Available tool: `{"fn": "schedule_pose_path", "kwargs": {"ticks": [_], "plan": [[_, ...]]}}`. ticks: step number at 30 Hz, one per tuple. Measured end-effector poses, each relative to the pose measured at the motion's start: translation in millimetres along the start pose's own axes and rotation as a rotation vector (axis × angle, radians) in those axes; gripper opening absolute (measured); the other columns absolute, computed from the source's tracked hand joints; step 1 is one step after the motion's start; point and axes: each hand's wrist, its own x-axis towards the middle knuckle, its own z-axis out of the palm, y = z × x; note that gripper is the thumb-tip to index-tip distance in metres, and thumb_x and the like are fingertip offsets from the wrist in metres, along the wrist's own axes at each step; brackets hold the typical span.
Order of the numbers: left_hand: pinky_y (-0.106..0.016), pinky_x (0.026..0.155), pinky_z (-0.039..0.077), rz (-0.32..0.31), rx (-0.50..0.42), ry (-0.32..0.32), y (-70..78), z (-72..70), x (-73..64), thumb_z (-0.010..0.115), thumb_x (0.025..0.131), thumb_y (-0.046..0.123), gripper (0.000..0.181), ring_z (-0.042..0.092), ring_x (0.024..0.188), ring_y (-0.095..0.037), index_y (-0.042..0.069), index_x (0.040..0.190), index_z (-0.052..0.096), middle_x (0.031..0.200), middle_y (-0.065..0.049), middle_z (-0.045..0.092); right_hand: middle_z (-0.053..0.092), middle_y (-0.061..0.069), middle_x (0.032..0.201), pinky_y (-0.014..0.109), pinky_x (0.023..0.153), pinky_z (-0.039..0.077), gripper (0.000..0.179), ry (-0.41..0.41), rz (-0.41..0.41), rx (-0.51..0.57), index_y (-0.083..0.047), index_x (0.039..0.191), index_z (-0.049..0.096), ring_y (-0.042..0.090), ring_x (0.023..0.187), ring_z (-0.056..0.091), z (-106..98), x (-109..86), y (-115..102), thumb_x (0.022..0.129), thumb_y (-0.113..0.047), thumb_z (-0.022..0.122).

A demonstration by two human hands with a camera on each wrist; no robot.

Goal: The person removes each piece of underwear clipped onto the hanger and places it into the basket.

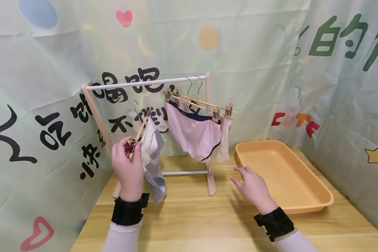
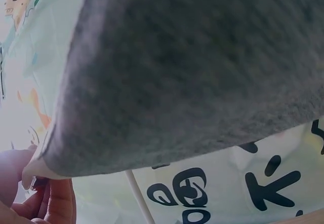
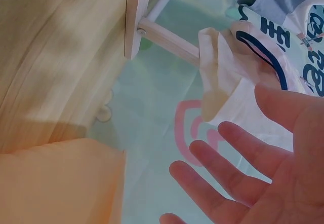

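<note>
My left hand [image 1: 128,171] grips the near end of a wooden clip hanger [image 1: 141,128] in the head view, at the left part of a small drying rack. From that hanger hangs a grey garment [image 1: 155,176] with a white, lettered band. The garment fills most of the left wrist view, its pale corner pinched beside my fingers [image 2: 59,201]. The hanger's metal hook [image 1: 135,105] is below the rack's white rail [image 1: 129,84]. My right hand [image 1: 255,187] hovers over the table with nothing in it, fingers spread, left of the yellow tray.
Pink briefs [image 1: 193,134] with dark trim hang by clips on the rack's right side. Behind them a cream garment [image 1: 223,147] hangs on another hanger. A yellow tray [image 1: 329,201] lies on the wooden table [image 1: 195,220] at right. Printed curtains [image 1: 239,21] surround the table.
</note>
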Motion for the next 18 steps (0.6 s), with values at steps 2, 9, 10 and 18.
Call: {"fn": "schedule_pose_path", "kwargs": {"ticks": [2, 9, 10, 18], "plan": [[-0.011, 0.075, 0.052, 0.003, -0.002, 0.003, -1.4, -0.1, -2.9, 0.069, 0.086, 0.022, 0.035, 0.055, 0.084, -0.013, -0.001, 0.111, 0.062, 0.096, -0.018, 0.055, 0.063, 0.026, 0.115, 0.061, 0.076, 0.051, 0.044, 0.005, -0.003, 0.007, -0.003, 0.121, 0.061, 0.040, 0.094, 0.061, 0, -0.4, 0, 0.089, -0.032, 0.065], [-0.010, 0.074, 0.050, -0.010, 0.001, 0.026, -10.3, -0.4, -16.0, 0.069, 0.086, 0.021, 0.034, 0.055, 0.083, -0.014, -0.001, 0.111, 0.063, 0.094, -0.018, 0.055, 0.065, 0.024, 0.112, 0.057, 0.071, 0.054, 0.043, 0.049, -0.022, -0.004, -0.003, 0.118, 0.064, 0.037, 0.089, 0.063, -1, 1.6, -2, 0.088, -0.034, 0.066], [-0.010, 0.074, 0.049, -0.014, 0.000, 0.029, -12.1, -0.6, -17.5, 0.069, 0.086, 0.021, 0.034, 0.056, 0.083, -0.014, -0.001, 0.111, 0.063, 0.094, -0.019, 0.055, 0.065, 0.024, 0.111, 0.057, 0.071, 0.054, 0.043, 0.055, -0.023, -0.006, -0.003, 0.117, 0.064, 0.037, 0.088, 0.063, -1, 1.8, -2, 0.088, -0.034, 0.066], [-0.010, 0.070, 0.047, -0.036, 0.016, 0.064, -20.0, -2.1, -19.9, 0.070, 0.085, 0.019, 0.032, 0.055, 0.082, -0.014, -0.001, 0.110, 0.064, 0.095, -0.019, 0.057, 0.065, 0.024, 0.111, 0.057, 0.071, 0.053, 0.042, 0.068, -0.012, -0.015, -0.003, 0.117, 0.064, 0.037, 0.089, 0.063, -5, 2.3, -1, 0.087, -0.032, 0.067]]}}
